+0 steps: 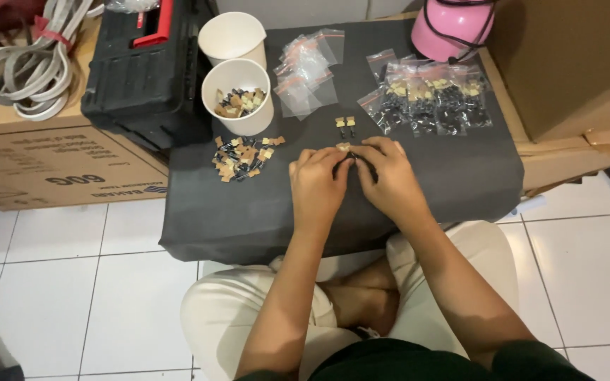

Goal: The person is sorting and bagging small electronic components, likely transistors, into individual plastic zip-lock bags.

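L hand (pixel 317 185): pinching small black part w/ tan tape (pixel 344 147), mid worktop (pixel 248 219).
R hand (pixel 388 176): gripping same part, fingertips touching L.
Loose pile (pixel 245 156): near worktop's left edge, below paper cup (pixel 238 95).

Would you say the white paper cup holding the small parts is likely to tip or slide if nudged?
The white paper cup with small parts probably slides easily: it looks light and only part-filled. It seems fairly stable, standing upright on the dark grey cloth. Its thin wall would likely dent if squeezed.
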